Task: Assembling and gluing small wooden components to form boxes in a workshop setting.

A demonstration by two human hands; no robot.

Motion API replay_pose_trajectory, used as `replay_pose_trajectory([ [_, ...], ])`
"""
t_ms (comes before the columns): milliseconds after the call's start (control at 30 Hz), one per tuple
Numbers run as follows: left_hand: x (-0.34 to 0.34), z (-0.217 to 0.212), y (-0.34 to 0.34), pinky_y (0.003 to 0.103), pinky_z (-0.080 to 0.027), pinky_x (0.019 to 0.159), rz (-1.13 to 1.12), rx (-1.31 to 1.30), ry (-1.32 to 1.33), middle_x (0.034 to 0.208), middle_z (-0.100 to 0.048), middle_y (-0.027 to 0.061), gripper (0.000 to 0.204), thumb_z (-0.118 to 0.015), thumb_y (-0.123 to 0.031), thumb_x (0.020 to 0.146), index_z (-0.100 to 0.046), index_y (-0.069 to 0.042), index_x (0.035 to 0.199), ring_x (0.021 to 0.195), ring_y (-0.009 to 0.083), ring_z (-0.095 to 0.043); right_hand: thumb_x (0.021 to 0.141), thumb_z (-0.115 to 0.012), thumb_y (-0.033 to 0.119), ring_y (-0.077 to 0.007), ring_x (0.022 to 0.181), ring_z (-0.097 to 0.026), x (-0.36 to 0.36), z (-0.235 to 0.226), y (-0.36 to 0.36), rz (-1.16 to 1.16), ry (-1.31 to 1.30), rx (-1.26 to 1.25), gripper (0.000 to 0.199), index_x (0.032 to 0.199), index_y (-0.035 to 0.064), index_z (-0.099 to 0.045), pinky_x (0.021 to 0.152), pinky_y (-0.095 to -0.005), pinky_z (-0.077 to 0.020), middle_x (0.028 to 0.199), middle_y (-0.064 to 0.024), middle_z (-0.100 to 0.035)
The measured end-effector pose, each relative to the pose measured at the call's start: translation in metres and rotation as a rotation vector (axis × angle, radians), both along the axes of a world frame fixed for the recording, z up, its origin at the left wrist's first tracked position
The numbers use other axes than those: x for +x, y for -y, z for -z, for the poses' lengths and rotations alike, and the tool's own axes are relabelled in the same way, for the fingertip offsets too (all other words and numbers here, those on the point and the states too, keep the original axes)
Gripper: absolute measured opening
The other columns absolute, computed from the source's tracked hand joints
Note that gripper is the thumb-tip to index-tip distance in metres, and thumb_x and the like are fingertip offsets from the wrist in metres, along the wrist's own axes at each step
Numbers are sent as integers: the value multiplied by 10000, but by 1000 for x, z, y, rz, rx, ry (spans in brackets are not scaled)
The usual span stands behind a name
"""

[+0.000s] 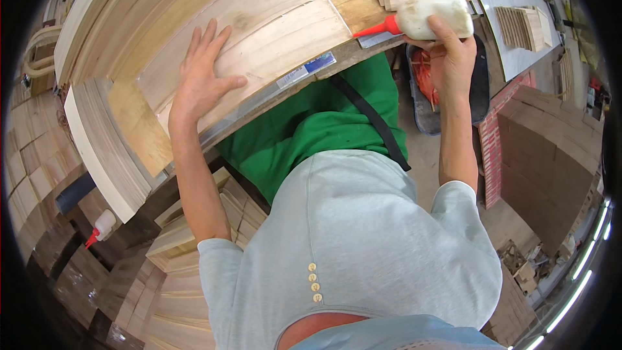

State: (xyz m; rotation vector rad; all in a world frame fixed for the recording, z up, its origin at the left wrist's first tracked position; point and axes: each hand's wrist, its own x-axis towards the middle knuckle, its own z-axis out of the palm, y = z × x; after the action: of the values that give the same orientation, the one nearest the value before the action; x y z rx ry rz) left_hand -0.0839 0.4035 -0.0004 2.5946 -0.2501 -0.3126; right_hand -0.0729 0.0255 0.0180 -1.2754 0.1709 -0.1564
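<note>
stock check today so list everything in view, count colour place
held bottle: one, white, red nozzle, upper right
wooden panel: at least one, pale, upper middle
wood stacks: several, pale, mostly left
slat bundle: one, brown, upper right
second bottle: one, white and red, lower left
bin: one, black, right of centre
lights: several, white, lower right
cloth: one, green, centre
shirt: one, grey-blue, worn
left hand: one, bare, on wooden panel
right hand: one, bare, around held bottle

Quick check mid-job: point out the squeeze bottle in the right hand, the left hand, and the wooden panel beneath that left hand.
Squeeze bottle [424,13]: head view, on its white body.
Left hand [199,84]: head view, on its back.
Wooden panel [262,24]: head view, on its upper face.
</note>
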Motion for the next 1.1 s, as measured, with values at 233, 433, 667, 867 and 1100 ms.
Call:
replay_pose_trajectory([
  [233,-19,17,4,476,-202,1162,9,42,126,1549,-260,162,824,-776,-220,705,-406,-154,1438,1447,350,-187,905,-618,119,-314,1035,-648,32,-23,-35,-208,54,158,340,1207,-16,-534,799,-512,-597,1123,-152,-638],
  [433,-28,24,5,502,-180,1155,-76,-32,130,1566,-235,135,795,-745,-242,731,-403,-156,1444,1458,320,-166,889,-645,136,-298,989,-661,62,-30,-96,-373,117,221,347,1181,-20,-539,783,-505,-606,1082,-137,-643],
  [667,-27,6,5,479,-162,1153,-93,-63,69,1565,-244,137,778,-727,-222,724,-419,-125,1433,1456,327,-170,898,-626,127,-311,1015,-649,10,-3,-22,12,96,232,354,1193,-36,-520,796,-515,-598,1117,-159,-629],
  [867,-25,8,9,468,-140,1161,-83,-97,68,1559,-262,141,767,-715,-187,720,-432,-129,1430,1460,326,-162,891,-636,95,-313,1024,-640,-8,28,-17,160,47,295,349,1197,-24,-517,807,-524,-591,1132,-154,-613],
  [1100,-24,2,13,458,-147,1166,-63,-70,45,1560,-259,143,764,-716,-204,717,-441,-130,1426,1460,331,-160,887,-627,58,-297,963,-667,10,34,-34,169,83,242,319,1166,-58,-523,759,-463,-618,1079,-165,-630],
])
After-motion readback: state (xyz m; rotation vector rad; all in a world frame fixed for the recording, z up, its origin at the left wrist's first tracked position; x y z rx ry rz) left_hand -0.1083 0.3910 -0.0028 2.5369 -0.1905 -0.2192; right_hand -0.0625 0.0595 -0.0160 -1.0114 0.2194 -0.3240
